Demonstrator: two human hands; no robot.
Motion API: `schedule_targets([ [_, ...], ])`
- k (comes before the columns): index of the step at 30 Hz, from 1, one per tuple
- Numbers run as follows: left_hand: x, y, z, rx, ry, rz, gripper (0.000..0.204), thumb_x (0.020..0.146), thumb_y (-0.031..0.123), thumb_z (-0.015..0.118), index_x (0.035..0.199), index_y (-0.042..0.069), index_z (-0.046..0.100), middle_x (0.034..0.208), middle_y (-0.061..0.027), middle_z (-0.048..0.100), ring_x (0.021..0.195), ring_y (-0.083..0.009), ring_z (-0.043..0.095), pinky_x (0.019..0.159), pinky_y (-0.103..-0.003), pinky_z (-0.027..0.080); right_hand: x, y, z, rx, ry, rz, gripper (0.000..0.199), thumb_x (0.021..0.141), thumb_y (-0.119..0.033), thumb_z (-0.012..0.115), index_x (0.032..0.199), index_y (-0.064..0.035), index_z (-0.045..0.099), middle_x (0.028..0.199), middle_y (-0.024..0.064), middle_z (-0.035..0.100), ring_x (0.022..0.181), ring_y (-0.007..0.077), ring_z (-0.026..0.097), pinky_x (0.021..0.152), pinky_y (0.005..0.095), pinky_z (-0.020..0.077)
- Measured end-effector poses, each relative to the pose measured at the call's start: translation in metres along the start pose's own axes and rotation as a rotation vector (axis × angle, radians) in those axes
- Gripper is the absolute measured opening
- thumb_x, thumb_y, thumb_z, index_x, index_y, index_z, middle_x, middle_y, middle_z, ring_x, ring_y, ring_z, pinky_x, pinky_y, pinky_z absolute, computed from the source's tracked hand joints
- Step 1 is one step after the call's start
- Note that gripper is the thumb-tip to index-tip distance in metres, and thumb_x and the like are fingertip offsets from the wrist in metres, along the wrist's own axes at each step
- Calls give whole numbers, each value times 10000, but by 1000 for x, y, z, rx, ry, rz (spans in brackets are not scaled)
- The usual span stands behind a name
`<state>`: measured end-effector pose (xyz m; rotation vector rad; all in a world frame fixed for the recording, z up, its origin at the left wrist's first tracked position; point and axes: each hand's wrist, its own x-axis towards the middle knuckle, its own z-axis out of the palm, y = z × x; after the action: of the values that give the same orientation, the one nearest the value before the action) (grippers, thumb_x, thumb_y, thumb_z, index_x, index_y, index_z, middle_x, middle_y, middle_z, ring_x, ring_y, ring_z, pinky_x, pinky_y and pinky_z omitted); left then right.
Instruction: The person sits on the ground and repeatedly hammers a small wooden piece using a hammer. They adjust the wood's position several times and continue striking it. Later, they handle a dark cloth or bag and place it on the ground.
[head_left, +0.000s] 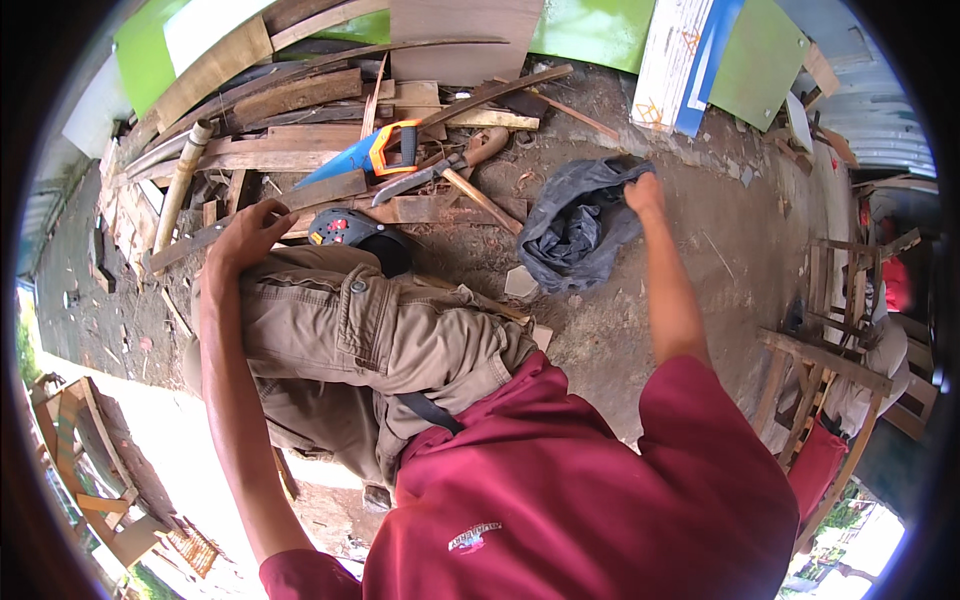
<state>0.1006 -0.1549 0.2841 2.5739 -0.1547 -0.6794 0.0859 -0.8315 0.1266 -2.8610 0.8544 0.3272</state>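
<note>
My right hand (643,195) is closed on the upper right rim of a crumpled black plastic bag (575,260) on the ground. The bag's mouth gapes, showing dark folds inside. At far left, my left hand (258,232) rests by my bent knee, its fingers loosely curled and apart. A long wooden strip (330,190) passes just behind that hand; whether the fingers touch it is unclear. Ahead of my legs lie a blue handsaw (352,160) with an orange and black handle, a curved blade (408,184) with a wooden handle (487,146), and a wooden-handled tool (480,200).
Stacked boards (290,100) lie at the back left, beside a bamboo pole (182,185). Coloured panels (590,30) lean along the back. A dark clog (360,236) shows on my foot. Wooden frames (820,370) stand at right, and a wooden chair (95,460) at lower left.
</note>
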Motion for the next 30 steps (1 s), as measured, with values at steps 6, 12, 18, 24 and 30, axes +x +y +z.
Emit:
schedule_targets([
  [6,-3,7,-2,-73,4,-41,439,958,404,641,1126,-1,668,969,-209,720,935,-304,700,832,-397,522,-17,-26,-165,11,-314,-238,451,799,-318,758,1063,45,715,984,214,721,904,316,702,800,399,531],
  [12,-5,67,-6,-208,143,98,452,988,408,623,1211,16,640,1064,-135,716,1037,-214,670,934,-365,502,-97,-69,-235,353,-404,-372,363,905,-328,721,991,25,722,741,34,680,641,107,582,595,291,435],
  [18,-20,220,73,-644,131,563,799,820,516,779,1369,-3,519,1320,-253,588,1197,-312,611,1005,-425,489,-191,-161,-225,968,-477,-458,207,992,-185,639,1036,8,702,808,-15,688,661,27,554,588,199,424],
  [24,-13,185,89,-438,169,311,468,786,136,735,1212,5,593,1210,-242,626,1099,-423,623,953,-484,495,-245,-206,-208,1239,-401,-470,272,1011,-198,620,1089,57,678,837,43,700,686,70,622,645,211,494],
  [30,-81,122,53,-498,625,-85,453,684,-37,663,1133,9,631,1030,-132,611,799,-255,602,753,-338,510,-280,-230,-185,1526,-541,-586,296,1031,-139,556,1186,104,623,860,110,685,668,115,608,602,237,479],
])
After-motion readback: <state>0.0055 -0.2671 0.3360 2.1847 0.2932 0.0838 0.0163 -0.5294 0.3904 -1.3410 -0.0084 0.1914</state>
